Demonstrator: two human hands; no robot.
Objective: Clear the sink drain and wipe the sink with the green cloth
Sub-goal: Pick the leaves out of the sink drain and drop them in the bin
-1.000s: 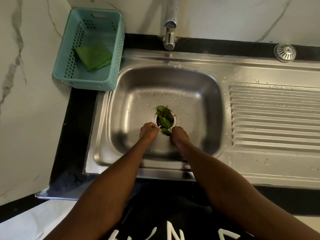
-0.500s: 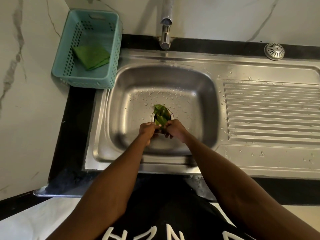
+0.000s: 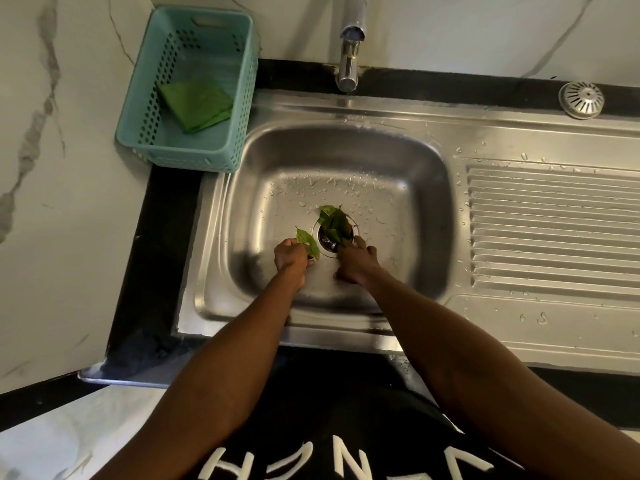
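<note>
A wet steel sink (image 3: 263, 188) has its round drain (image 3: 327, 244) in the middle of the basin, with several green leaves (image 3: 334, 220) piled over it. My left hand (image 3: 291, 258) is shut on one green leaf (image 3: 309, 241), held just left of the drain. My right hand (image 3: 356, 263) rests at the drain's lower right edge, fingertips touching the leaf pile; whether it grips any leaf is unclear. The folded green cloth (image 3: 194, 103) lies inside a teal plastic basket (image 3: 138, 98) at the back left.
A chrome tap (image 3: 349, 60) hangs over the sink's back rim. The ribbed draining board (image 3: 554, 230) stretches to the right, with a metal drain strainer (image 3: 581, 100) on the black counter behind it. White marble walls close the left and back.
Both hands met at the leaf pile, then my left hand drew away to the left with one leaf. My right hand stayed at the drain. The camera view shifted slightly.
</note>
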